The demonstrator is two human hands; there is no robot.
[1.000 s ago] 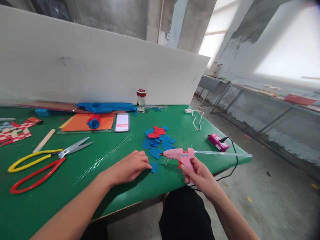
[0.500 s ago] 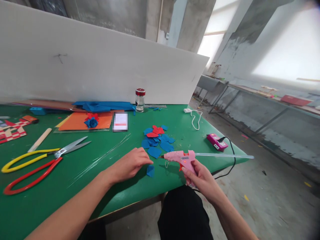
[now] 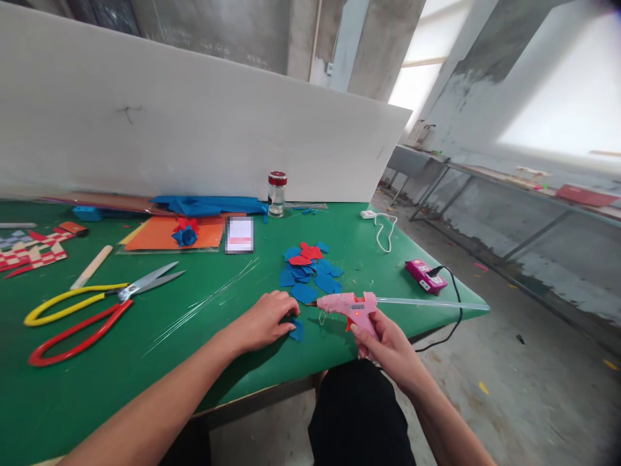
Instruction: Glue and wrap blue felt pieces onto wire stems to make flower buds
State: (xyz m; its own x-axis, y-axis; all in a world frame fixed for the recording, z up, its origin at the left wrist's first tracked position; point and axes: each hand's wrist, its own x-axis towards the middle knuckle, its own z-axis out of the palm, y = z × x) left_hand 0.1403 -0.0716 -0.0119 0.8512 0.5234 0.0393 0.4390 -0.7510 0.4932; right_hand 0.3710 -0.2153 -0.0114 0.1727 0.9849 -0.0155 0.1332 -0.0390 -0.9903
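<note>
My right hand (image 3: 388, 349) grips the handle of a pink hot glue gun (image 3: 347, 304) with a clear glue stick (image 3: 431, 303) out the back; its nozzle points left. My left hand (image 3: 262, 320) lies on the green table (image 3: 145, 382), fingertips pinching a small blue felt piece (image 3: 297, 330) just left of the nozzle. Beyond them lies a heap of blue and red felt pieces (image 3: 308, 268).
Large yellow and red handled scissors (image 3: 92, 304) and thin wires (image 3: 204, 304) lie to the left. Orange sheets with a blue flower (image 3: 184, 234), a glass jar (image 3: 276, 193), a pink power strip (image 3: 425, 276) and a white board (image 3: 194, 129) stand farther back. The table edge runs close on the right.
My left hand's fingers have curled onto the small blue piece. The glue gun has stayed almost still; the view has shifted slightly.
</note>
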